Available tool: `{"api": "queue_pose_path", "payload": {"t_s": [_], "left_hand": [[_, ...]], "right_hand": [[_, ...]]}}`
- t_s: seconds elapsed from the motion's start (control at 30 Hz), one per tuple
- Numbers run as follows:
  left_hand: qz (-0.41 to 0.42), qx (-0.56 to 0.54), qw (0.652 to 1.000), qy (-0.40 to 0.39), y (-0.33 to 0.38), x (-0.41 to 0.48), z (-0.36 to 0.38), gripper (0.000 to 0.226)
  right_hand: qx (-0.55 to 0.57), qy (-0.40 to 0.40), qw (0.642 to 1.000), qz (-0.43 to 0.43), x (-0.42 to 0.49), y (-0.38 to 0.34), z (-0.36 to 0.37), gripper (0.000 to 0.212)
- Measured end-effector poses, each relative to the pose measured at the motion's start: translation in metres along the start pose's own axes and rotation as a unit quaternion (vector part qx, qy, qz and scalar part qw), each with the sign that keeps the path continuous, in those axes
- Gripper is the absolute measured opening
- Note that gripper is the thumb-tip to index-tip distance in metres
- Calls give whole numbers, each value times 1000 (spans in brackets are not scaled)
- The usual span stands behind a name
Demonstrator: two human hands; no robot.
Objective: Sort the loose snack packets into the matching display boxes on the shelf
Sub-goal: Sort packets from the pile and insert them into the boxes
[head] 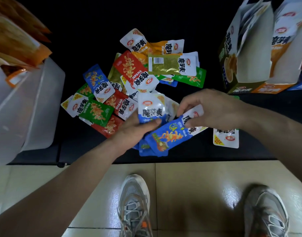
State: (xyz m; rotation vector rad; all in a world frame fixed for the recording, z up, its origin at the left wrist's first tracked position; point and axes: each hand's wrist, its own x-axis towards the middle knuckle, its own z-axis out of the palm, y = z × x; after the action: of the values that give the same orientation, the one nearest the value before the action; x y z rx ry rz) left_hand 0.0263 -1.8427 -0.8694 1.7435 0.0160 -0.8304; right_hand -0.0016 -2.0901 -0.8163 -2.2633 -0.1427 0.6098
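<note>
A heap of loose snack packets [129,79] in red, green, blue, orange and gold lies on a black shelf [181,151]. My left hand [136,129] grips a stack of blue packets [152,108], thumb across their front. My right hand [210,108] pinches the white top end of another blue packet [170,135] that lies against that stack. A single white-ended packet [226,138] rests apart at the right, partly under my right forearm. Open display boxes [253,53], printed green, orange and blue, stand at the back right.
A translucent plastic bin [27,106] stands at the left with orange bags [15,36] above it. The shelf's front edge runs just below the blue packets. Below it are a tiled floor and my two grey shoes [135,206].
</note>
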Motion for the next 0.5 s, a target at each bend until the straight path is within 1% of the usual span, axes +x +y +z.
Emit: {"api": "queue_pose_path", "payload": {"t_s": [0.07,0.13,0.2,0.27,0.3,0.37,0.4,0.43,0.5], "left_hand": [[-31,-6,999,-23,-1,-3,15,18],[-43,-19,998,-29,3,-8,24,21],[-23,-31,997,-59,7,-11,28,31],[-11,-23,996,-86,9,-13,29,26],[-5,-18,997,-77,7,-13,28,24],[1,-28,1000,-12,5,-9,24,27],[2,-39,999,29,4,-6,21,28],[9,-49,997,64,3,-3,17,27],[14,-73,990,119,4,2,7,27]], "right_hand": [[1,25,1000,1,7,-5,6,46],[27,64,997,20,11,-9,12,63],[60,112,991,33,14,-10,19,72],[72,172,982,34,17,-8,30,69],[78,208,974,33,20,-7,37,64],[61,261,963,29,26,-4,48,49],[18,259,965,25,30,-1,50,47],[-47,227,973,22,35,5,51,51],[-179,116,977,23,45,15,50,62]]}}
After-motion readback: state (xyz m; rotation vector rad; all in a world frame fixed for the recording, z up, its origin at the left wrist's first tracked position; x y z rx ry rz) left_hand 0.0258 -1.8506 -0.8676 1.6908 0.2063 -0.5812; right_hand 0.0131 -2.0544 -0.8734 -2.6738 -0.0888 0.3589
